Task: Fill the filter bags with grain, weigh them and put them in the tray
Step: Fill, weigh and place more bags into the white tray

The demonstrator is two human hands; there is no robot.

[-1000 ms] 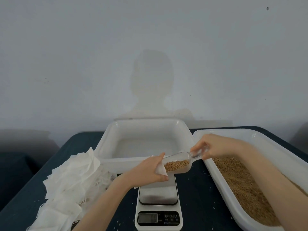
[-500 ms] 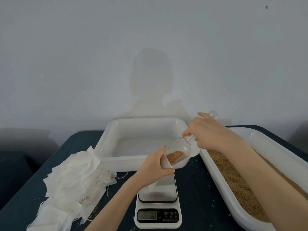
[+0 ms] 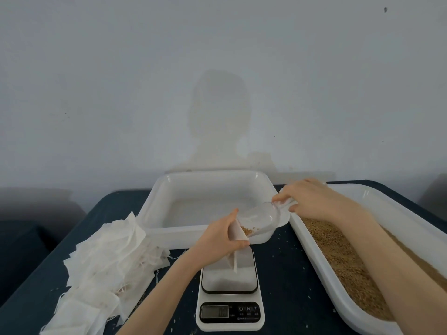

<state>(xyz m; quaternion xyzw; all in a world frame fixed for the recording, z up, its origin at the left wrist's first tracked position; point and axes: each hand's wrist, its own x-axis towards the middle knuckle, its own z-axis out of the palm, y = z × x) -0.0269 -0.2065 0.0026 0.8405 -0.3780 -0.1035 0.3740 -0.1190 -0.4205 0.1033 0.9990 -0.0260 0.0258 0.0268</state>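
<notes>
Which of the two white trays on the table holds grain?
The long tray on the right, under the right hand, holds brown grain; the square tray behind the scale holds none.

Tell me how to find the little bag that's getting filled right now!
Start at the white scale in the middle of the dark table. Just above its platform, the left hand pinches one filter bag open under the clear scoop. Unlike the flat bags heaped at the left, it is held up, with grain going in.
</notes>
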